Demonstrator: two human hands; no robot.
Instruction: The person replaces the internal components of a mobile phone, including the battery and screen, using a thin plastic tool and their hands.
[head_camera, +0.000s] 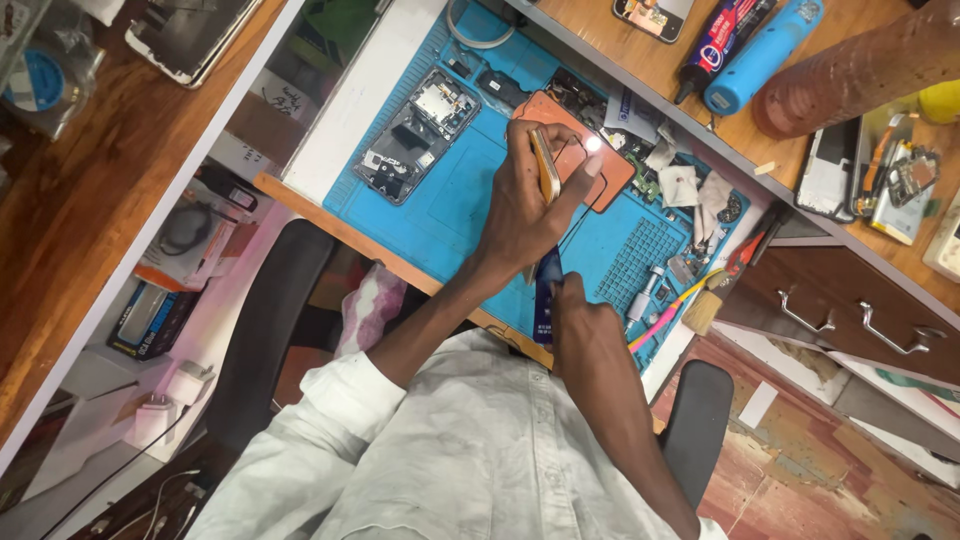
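The left hand (525, 215) is pinching a slim gold-edged phone part (545, 165) on edge, thumb along one face and fingers wrapped behind the other, so only its narrow side is showing to the head camera. Its long axis is running from the palm up and away toward the back of the bench, tilting slightly left. The fingertip nearest the orange pad (580, 150) is catching a bright glint of light.

The right hand (585, 320) is sitting just below and nearer the body, closed around a dark blue tube-like tool (546, 290); its tip is pointing up toward the lower end of the held part, almost in line with that long axis. Whether tip and part are touching I cannot tell, as the left wrist is covering the meeting point.

Both hands are hovering over the blue work mat (470, 190). An opened phone body (415, 135) is lying on the mat to the left, well apart from the grip. Small screws, cloth scraps and a pink-handled brush (680, 300) are scattered to the right, nearer the right hand than the left.
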